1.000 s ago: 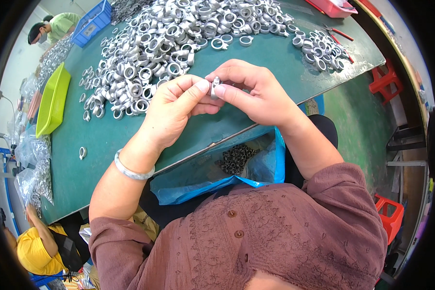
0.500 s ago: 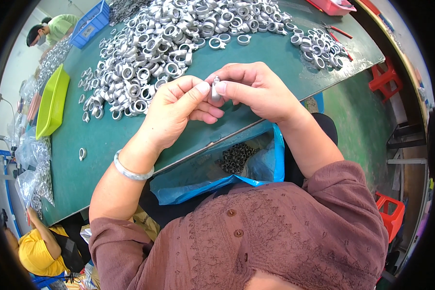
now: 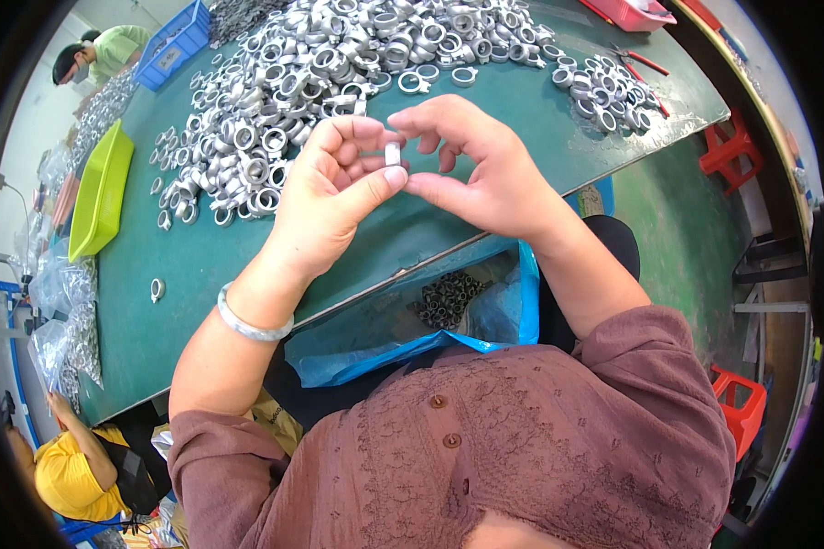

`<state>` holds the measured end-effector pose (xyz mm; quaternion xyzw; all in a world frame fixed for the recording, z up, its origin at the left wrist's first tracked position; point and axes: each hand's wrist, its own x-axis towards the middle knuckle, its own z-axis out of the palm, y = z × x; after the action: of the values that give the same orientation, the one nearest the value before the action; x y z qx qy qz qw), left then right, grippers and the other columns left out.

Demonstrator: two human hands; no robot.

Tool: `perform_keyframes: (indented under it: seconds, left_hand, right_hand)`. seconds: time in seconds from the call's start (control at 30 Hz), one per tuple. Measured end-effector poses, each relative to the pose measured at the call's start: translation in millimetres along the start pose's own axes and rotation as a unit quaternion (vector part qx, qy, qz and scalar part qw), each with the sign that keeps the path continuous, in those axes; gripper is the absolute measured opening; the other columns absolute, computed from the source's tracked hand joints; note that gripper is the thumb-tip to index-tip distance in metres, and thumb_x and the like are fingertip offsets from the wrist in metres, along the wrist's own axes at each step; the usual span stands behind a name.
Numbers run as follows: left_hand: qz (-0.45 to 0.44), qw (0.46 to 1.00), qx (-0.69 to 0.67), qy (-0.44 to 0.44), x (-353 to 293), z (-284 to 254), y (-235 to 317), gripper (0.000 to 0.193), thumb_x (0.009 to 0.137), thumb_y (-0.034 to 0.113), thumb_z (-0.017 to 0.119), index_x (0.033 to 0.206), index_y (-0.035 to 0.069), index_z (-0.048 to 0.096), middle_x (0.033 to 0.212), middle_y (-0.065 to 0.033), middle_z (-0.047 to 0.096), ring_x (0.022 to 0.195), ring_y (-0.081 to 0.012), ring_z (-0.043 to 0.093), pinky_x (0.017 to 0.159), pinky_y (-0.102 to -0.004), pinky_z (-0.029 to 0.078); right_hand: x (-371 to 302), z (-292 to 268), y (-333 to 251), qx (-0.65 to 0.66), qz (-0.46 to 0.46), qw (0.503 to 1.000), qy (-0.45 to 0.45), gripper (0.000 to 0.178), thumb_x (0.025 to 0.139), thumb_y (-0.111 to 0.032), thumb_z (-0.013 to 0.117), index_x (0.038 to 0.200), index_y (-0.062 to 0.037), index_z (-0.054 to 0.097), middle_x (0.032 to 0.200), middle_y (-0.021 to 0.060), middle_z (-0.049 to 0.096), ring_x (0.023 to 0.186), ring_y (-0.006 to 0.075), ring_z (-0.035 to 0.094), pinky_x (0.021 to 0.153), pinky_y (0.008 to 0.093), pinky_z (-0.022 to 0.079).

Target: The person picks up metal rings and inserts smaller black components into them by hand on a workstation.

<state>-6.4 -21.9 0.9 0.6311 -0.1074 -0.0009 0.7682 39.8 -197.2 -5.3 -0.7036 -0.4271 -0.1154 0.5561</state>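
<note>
Between the thumb and fingers of my left hand [image 3: 316,201] is a small silver metal ring [image 3: 393,155], seen edge-on above the table's near edge. My right hand [image 3: 490,165] is just right of it, thumb and fingers spread in a curve around that side of the ring. The right thumb tip comes very close to it; whether it touches, I cannot tell. Beyond my hands spreads a big heap of similar silver rings with small lugs [image 3: 288,87]. At the far right lies a smaller pile of such rings [image 3: 602,91].
Red-handled pliers [image 3: 645,62] lie by the small pile. A lone ring [image 3: 157,290] sits left on the green table [image 3: 211,265], near a yellow-green basket [image 3: 101,197]. An open blue bag [image 3: 339,361] with dark small parts hangs below the edge. Other people are at left.
My right hand has let go of the ring and drawn slightly right, its fingers opening. The ring stays in my left hand, turned and moved slightly left.
</note>
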Motion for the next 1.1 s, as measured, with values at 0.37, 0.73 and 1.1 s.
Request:
perform_keyframes:
  seconds: [0.37,0.73,1.1]
  left_hand:
    - [0.216,0.948,0.234,-0.018,-1,0,-8,0.077,0.069,-0.012,0.062,0.135,0.008,0.026,0.110,-0.0135,0.050,0.094,-0.0177,0.055,0.082,-0.0290,0.047]
    - [0.233,0.927,0.294,-0.012,-2,0,-6,0.082,0.068,-0.010,0.064,0.137,0.010,0.025,0.102,-0.0131,0.054,0.084,-0.0166,0.058,0.075,-0.0279,0.050]
    - [0.227,0.925,0.305,-0.008,-1,-2,-7,0.079,0.069,-0.007,0.066,0.136,0.009,0.028,0.103,-0.0130,0.053,0.085,-0.0168,0.058,0.074,-0.0275,0.050]
  right_hand:
    - [-1,-4,-4,0.207,0.191,0.955,-0.089,0.025,0.082,-0.004,0.061,0.106,0.0027,0.054,0.093,0.0039,0.059,0.086,0.0095,0.056,0.076,0.0231,0.047]
    - [-2,-3,-3,0.283,0.228,0.929,-0.066,0.024,0.082,-0.007,0.060,0.104,0.0012,0.056,0.089,0.0042,0.063,0.079,0.0077,0.059,0.070,0.0213,0.046]
    - [-1,-5,-7,0.276,0.276,0.919,-0.054,0.020,0.082,-0.014,0.063,0.096,-0.0002,0.061,0.080,0.0010,0.062,0.066,0.0048,0.053,0.060,0.0192,0.043]
